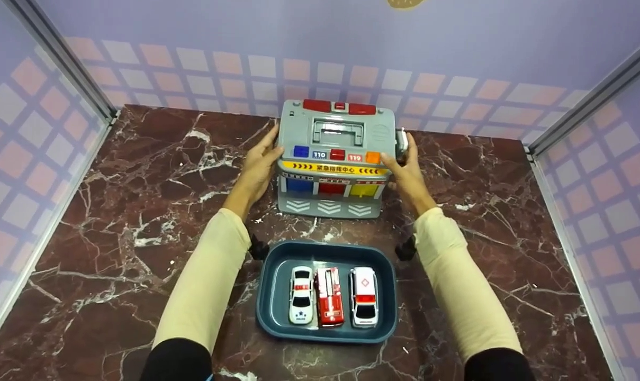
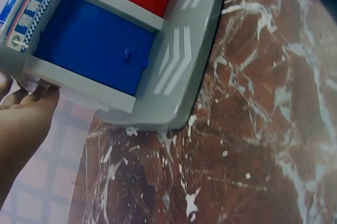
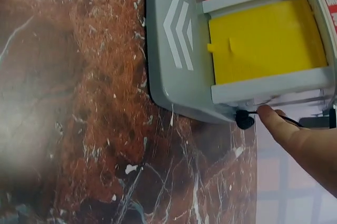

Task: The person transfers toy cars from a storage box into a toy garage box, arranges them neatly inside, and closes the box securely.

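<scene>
A grey toy rescue-station garage (image 1: pixel 338 132) with a top handle and blue, red and yellow doors stands upright near the back wall. My left hand (image 1: pixel 259 169) grips its left side, the thumb at the front edge of the roof. On the other side my right hand (image 1: pixel 409 172) holds the right end, thumb by the orange button. Beside those fingers a white part (image 1: pixel 402 143) sticks out. In the right wrist view a small black knob on a cord (image 3: pixel 244 119) lies under a fingertip. The fingers of the left hand (image 2: pixel 29 108) are partly hidden behind the garage wall.
Before the garage sits a dark blue tray (image 1: pixel 327 338) holding a toy police car (image 1: pixel 301 293), a red fire truck (image 1: pixel 329 296) and a toy ambulance (image 1: pixel 364 296). They rest on a marbled red-brown surface (image 1: pixel 140 275). Checkered panels (image 1: pixel 235 63) enclose the back and both sides.
</scene>
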`<state>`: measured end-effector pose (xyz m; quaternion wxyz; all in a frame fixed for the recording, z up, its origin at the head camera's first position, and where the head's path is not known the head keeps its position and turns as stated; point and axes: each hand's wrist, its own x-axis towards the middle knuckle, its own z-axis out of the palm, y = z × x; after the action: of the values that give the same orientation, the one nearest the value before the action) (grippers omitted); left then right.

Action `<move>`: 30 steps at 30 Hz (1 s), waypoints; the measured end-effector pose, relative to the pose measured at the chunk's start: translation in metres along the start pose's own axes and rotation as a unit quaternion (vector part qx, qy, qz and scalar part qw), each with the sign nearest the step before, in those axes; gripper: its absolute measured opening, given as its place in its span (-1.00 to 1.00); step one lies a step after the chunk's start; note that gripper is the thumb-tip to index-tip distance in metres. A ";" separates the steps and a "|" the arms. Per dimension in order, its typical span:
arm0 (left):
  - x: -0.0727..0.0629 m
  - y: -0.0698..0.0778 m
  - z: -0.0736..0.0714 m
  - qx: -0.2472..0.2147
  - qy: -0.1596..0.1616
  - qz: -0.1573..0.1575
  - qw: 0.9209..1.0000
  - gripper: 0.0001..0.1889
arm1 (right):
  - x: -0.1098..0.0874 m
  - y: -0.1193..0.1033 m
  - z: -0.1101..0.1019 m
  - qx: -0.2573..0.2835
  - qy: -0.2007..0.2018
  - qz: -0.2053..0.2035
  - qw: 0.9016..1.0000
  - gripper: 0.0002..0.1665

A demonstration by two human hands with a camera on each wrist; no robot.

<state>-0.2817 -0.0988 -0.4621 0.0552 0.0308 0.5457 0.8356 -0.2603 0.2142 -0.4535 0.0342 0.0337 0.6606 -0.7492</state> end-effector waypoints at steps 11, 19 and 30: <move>0.002 0.000 0.000 0.031 -0.020 -0.008 0.999 -0.32 | 0.003 0.010 0.008 0.027 0.015 0.023 0.999 0.13; 0.003 0.001 0.000 0.040 -0.015 -0.016 0.999 -0.32 | 0.003 0.013 0.009 0.035 0.012 0.036 0.999 0.12; 0.003 0.000 0.000 0.052 -0.003 -0.020 0.998 -0.33 | 0.002 0.014 0.006 0.010 -0.001 0.038 0.999 0.14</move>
<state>-0.2851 -0.0985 -0.4618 0.0719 0.0256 0.5888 0.8047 -0.2605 0.2063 -0.4669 0.0625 0.0582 0.6513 -0.7540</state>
